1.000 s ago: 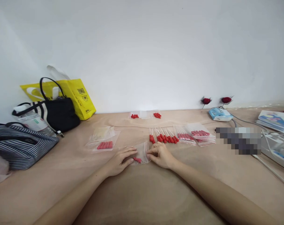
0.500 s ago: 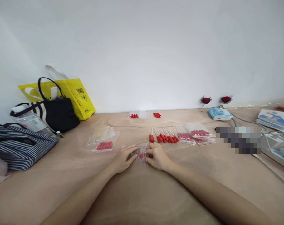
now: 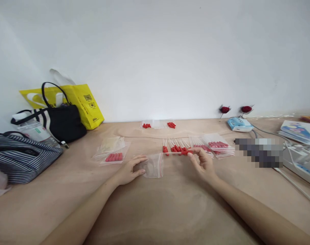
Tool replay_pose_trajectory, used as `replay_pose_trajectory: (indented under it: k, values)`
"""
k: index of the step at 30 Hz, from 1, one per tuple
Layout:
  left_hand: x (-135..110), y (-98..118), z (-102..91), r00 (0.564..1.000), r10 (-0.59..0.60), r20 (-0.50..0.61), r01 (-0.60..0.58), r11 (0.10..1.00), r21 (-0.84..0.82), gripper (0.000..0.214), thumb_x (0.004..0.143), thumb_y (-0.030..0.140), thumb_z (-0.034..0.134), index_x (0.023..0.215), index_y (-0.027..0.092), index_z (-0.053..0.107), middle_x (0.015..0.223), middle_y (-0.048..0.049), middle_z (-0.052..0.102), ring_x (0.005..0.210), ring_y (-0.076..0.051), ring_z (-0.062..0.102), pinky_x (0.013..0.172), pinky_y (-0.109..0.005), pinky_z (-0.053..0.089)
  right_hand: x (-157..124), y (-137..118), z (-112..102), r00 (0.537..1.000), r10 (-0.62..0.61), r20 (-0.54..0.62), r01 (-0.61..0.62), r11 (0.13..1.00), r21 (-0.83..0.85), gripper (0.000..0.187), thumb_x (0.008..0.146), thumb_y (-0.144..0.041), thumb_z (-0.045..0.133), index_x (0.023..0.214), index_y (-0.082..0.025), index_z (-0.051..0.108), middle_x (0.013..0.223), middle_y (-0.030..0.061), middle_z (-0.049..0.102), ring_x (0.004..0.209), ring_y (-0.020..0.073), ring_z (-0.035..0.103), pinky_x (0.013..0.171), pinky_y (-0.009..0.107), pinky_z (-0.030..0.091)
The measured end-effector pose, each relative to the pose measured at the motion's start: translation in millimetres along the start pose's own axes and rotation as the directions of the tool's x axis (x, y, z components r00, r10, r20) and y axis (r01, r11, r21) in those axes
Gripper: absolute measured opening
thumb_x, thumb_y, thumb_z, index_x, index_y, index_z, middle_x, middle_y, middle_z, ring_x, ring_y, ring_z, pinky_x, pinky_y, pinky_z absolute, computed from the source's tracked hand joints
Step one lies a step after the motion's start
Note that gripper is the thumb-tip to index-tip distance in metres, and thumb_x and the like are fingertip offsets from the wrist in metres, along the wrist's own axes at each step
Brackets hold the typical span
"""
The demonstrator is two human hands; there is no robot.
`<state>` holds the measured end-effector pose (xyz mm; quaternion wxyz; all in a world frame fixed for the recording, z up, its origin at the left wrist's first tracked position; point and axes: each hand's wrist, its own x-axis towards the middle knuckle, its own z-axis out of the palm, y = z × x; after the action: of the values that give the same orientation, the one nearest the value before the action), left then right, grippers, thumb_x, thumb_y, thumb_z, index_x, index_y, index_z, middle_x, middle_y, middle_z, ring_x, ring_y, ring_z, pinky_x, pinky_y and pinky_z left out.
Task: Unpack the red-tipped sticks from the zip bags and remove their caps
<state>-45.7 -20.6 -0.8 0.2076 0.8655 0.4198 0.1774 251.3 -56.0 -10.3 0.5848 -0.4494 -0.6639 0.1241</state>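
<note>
Clear zip-seal plastic bag with red closure strip (image 3: 153, 166) lies flat on the tan wooden tabletop (image 3: 155, 211), centre, just ahead of the person; it looks empty, though glare makes this uncertain.

Head view — left hand (image 3: 130, 169) laid open, fingertips pressing the bag's left edge, nothing grasped; right hand (image 3: 203, 160) off to the right of the bag, thumb and fingers pinched on one slim clear dropper with red rubber bulb (image 3: 182, 152), held crosswise just above the table.

Done, judging by layout: filled bags of red-bulbed droppers (image 3: 217, 145) at right; one filled bag (image 3: 114, 157) at left.

Left to do: a row of loose droppers (image 3: 176, 148) lies unbagged behind the held one; a stack of empty clear bags (image 3: 111, 144) — unfilled.
</note>
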Motion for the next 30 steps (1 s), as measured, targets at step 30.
replay_pose_trajectory:
  k: [30]
  values:
    - [-1, 20, 31.4, 0.996, 0.092, -0.007, -0.09, 0.984, 0.155, 0.032, 0.084, 0.033, 0.04, 0.111, 0.022, 0.056, 0.118, -0.0055, 0.055, 0.115, -0.021, 0.046, 0.098, -0.042, 0.035, 18, 23, 40, 0.933, -0.165, 0.319, 0.336, 0.719, -0.609, 0.016, 0.08, -0.029, 0.047, 0.084, -0.021, 0.061, 0.091, 0.0049, 0.06, 0.089, 0.0197, 0.047, 0.084, 0.038, 0.023]
